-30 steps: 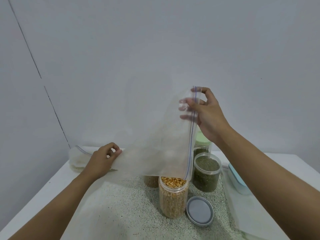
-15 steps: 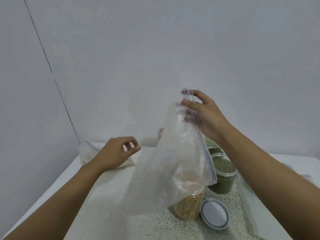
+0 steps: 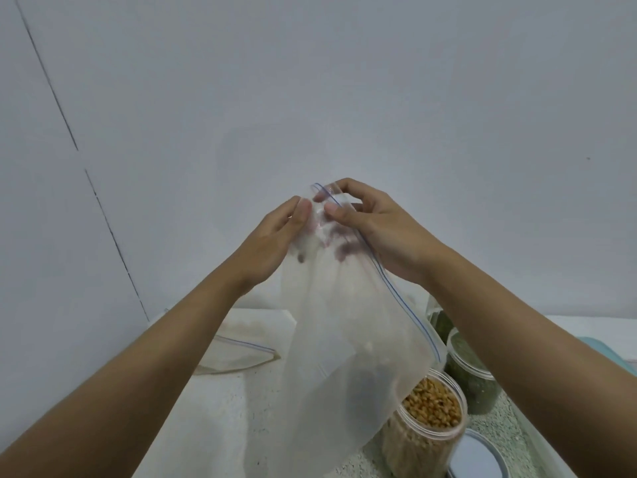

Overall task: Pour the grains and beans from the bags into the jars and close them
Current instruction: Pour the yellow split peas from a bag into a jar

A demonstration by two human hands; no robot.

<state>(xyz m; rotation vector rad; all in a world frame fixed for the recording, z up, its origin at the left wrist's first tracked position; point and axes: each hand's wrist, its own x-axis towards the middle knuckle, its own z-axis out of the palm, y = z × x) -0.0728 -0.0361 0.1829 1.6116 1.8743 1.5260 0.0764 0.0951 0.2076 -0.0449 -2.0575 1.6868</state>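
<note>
An empty clear zip bag [image 3: 344, 357] with a blue zip strip hangs in the air above the table. My right hand [image 3: 375, 229] pinches its top corner by the zip. My left hand [image 3: 272, 236] holds the bag's upper part just beside it, fingers behind the plastic. Below the bag stands an open jar of yellow corn kernels [image 3: 427, 422], partly hidden by the plastic. Behind it is an open jar of green beans [image 3: 472, 374], and a further jar [image 3: 439, 322] peeks out at the back. A grey lid [image 3: 477, 457] lies flat by the corn jar.
Another empty zip bag [image 3: 241, 350] lies flat on the white table at the left. A speckled mat [image 3: 496, 432] lies under the jars. A pale blue object [image 3: 617, 357] sits at the right edge. A grey wall stands close behind.
My left hand let go of the bag on the table and rose to take the hanging bag's top beside my right hand. The view shifted left and down.
</note>
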